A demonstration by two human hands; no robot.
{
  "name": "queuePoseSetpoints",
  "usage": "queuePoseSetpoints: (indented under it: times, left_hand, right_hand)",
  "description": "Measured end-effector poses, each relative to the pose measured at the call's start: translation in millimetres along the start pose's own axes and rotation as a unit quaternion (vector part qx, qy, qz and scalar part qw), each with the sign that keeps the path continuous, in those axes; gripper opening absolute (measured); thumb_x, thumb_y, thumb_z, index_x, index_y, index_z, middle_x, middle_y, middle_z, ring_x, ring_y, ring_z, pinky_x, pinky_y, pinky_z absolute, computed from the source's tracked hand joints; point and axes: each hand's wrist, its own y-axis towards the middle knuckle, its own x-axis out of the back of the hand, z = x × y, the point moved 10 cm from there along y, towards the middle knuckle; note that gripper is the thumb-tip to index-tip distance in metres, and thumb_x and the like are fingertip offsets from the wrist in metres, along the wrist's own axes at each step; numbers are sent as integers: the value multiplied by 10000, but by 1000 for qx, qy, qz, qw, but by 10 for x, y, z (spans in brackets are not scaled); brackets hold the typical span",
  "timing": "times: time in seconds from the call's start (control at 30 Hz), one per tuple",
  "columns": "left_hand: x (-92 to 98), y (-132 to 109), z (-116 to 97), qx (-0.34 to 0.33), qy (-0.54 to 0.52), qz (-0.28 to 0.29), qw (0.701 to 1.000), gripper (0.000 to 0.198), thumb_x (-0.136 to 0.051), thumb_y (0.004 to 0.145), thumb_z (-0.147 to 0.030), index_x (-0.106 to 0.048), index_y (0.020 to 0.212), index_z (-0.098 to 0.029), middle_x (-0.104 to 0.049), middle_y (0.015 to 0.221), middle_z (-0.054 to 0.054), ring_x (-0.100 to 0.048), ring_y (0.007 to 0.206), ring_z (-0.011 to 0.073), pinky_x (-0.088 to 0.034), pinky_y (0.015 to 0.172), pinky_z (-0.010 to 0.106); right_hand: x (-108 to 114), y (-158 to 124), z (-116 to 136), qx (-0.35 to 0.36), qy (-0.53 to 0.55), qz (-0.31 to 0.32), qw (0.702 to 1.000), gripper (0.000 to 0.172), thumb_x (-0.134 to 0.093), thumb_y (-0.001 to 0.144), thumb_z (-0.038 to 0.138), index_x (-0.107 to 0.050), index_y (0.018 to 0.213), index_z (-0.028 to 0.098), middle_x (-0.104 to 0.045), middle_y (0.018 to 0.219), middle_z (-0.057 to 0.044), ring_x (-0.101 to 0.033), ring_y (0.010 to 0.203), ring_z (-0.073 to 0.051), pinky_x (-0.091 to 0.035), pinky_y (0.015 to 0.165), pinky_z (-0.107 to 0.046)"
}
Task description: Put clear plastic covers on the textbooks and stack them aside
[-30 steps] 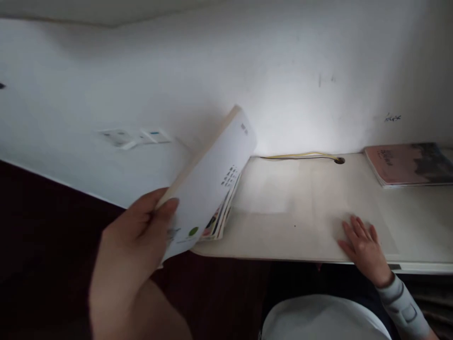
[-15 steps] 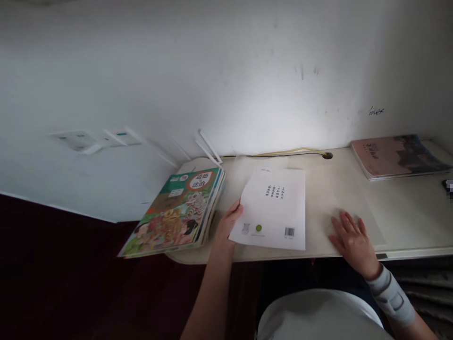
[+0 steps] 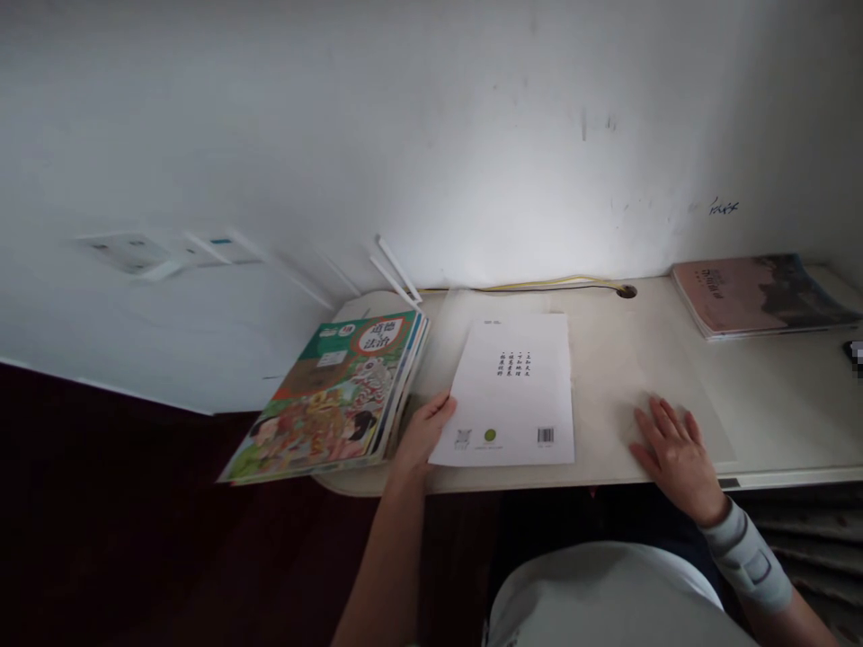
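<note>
A white book (image 3: 513,386) lies back cover up on the pale desk (image 3: 775,404), with a barcode and a green dot near its front edge. My left hand (image 3: 422,436) rests at the book's lower left edge, thumb on the cover, fingers seemingly tucked under it. My right hand (image 3: 676,451) lies flat on the desk to the right of the book, fingers spread, holding nothing. A stack of colourful books (image 3: 337,400) sits at the desk's left end, partly overhanging the edge.
A pink book (image 3: 761,295) lies at the back right corner. A yellow and black cable (image 3: 553,286) runs along the wall into a desk hole (image 3: 628,291). White wall behind; wall sockets (image 3: 168,252) at left. Dark floor below left.
One second ago my left hand held the white book up in the air at left. It has since laid the book flat on the desk, then turned it slightly straighter. Right hand stayed.
</note>
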Motion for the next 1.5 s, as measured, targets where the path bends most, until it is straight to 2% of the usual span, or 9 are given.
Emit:
queuePoseSetpoints:
  times: [0.17,0.3,0.37,0.47,0.57,0.67,0.9,1.2,1.5]
  left_hand:
    - [-36,-27,-74,-25,31,6,999,597,-612,654,-432,-559,1178,-152,-691,782,16,-599,574,156,-468,530,261]
    - [-45,-86,-229,-84,183,-10,979,489,-518,735,-425,-591,1136,-155,-687,895,47,-623,703,188,-485,635,292]
    - [-53,-152,-342,-120,324,-43,937,410,-473,773,-376,-620,1084,-153,-676,958,77,-622,827,213,-473,758,326]
    - [-131,-286,-470,-159,505,-97,843,366,-443,807,-315,-621,1058,-117,-635,1042,137,-576,1000,239,-404,917,360]
    - [-260,-406,-515,-192,589,-129,774,380,-420,839,-314,-604,1059,-65,-579,1135,199,-513,1109,260,-360,980,374]
    - [-342,-451,-464,-186,636,-139,736,401,-372,872,-317,-611,1033,-38,-538,1206,230,-485,1143,279,-347,992,388]
    - [-350,-477,-429,-151,653,-149,727,469,-324,893,-336,-565,1137,-16,-499,1280,223,-466,1178,293,-365,976,382]
    - [-362,-538,-488,-156,636,-160,739,414,-335,887,-335,-624,1060,-94,-503,1298,180,-453,1191,296,-377,967,434]
    - [-326,-526,-513,-125,671,-172,710,431,-319,901,-372,-654,994,-117,-475,1337,161,-410,1230,337,-365,955,493]
  right_hand:
    - [1,6,8,2,-3,2,1000,441,-391,907,394,-502,1261,155,-457,1349,-182,-397,1257,-298,-280,1002,-507]
    - [3,5,8,2,-6,9,1000,437,-384,910,393,-502,1258,155,-461,1346,-180,-392,1262,-291,-284,1005,-502]
    - [3,-4,-3,-2,-8,10,1000,430,-383,911,386,-499,1258,162,-460,1348,-175,-389,1264,-290,-287,1003,-503]
    - [33,5,-9,-18,-9,1,1000,428,-392,908,385,-496,1258,163,-428,1373,-184,-363,1281,-301,-282,1003,-516]
    - [97,77,157,5,14,-11,1000,469,-376,910,410,-476,1277,136,-404,1386,-201,-343,1295,-299,-258,1019,-519]
    - [139,177,509,69,50,-5,996,502,-347,913,446,-482,1275,125,-435,1366,-192,-352,1290,-287,-226,1038,-517]
    - [51,239,1015,134,101,30,985,588,-392,876,524,-451,1314,136,-453,1359,-171,-352,1281,-301,-184,1049,-534]
    - [-36,196,1043,137,93,40,985,580,-433,868,497,-437,1323,137,-422,1388,-149,-342,1281,-317,-210,1026,-561]
    - [-13,188,1052,139,89,26,986,565,-437,870,482,-433,1328,150,-420,1388,-157,-355,1273,-313,-216,1025,-556]
